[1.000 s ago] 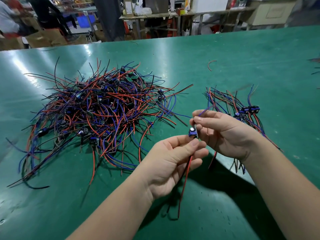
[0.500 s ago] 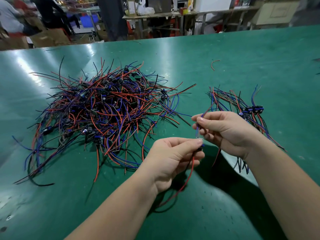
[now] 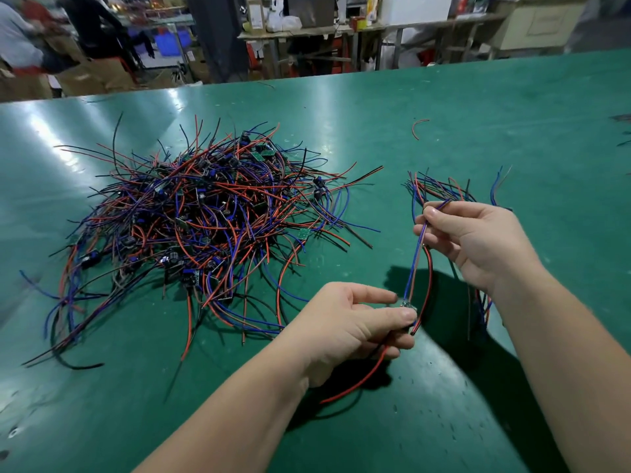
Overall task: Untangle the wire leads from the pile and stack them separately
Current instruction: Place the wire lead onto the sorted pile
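A big tangled pile of red, blue and black wire leads [image 3: 205, 227] with small circuit boards lies on the green table [image 3: 478, 107], left of centre. A smaller sorted stack of leads [image 3: 440, 189] lies to the right, partly hidden behind my right hand. My left hand [image 3: 355, 329] pinches the small board end of one lead [image 3: 415, 257], and its red and black wires trail down beneath that hand. My right hand [image 3: 474, 237] pinches the blue wires of the same lead higher up, stretching them straight between both hands.
A single loose red wire [image 3: 418, 126] lies farther back on the table. Beyond the far edge are workbenches [image 3: 341, 32], boxes and people [image 3: 20, 42]. More wire tips show at the right edge [image 3: 623, 131].
My hands have pulled apart: the right hand rose up and right, the left stayed low, so the blue wires are now drawn taut between them.
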`<state>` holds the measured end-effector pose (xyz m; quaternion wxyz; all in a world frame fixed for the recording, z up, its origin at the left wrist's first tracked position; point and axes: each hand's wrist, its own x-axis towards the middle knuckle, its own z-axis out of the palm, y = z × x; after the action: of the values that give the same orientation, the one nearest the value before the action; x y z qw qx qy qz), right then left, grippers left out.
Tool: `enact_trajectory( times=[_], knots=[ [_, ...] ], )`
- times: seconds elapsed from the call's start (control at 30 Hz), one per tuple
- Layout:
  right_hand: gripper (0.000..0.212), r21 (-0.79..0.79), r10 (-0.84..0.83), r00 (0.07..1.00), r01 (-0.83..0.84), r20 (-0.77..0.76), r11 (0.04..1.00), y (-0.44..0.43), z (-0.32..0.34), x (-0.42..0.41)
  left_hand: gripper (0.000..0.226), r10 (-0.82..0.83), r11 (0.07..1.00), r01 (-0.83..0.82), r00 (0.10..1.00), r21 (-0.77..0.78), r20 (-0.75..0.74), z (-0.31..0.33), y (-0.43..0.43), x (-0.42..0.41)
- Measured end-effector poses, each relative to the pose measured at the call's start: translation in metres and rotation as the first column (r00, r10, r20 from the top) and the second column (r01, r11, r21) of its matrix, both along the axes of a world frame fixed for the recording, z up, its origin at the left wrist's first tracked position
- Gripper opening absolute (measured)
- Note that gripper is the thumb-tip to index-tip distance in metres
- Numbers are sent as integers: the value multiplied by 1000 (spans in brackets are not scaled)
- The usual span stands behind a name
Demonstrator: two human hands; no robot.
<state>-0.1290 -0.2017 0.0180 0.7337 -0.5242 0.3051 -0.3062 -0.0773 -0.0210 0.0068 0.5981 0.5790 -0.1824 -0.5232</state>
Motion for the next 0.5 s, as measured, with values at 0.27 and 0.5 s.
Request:
enact_trajectory(
  times=[0.27,0.5],
  knots=[
    [29,-26,-23,998,22,-64,999,1,1,1,14,-176,984,176,984,-1,33,2,5,-1],
    [38,118,358,932,-349,-62,930,12,-5,4,12,5,957,-2,1000,-290,7,10,8,11]
  ],
)
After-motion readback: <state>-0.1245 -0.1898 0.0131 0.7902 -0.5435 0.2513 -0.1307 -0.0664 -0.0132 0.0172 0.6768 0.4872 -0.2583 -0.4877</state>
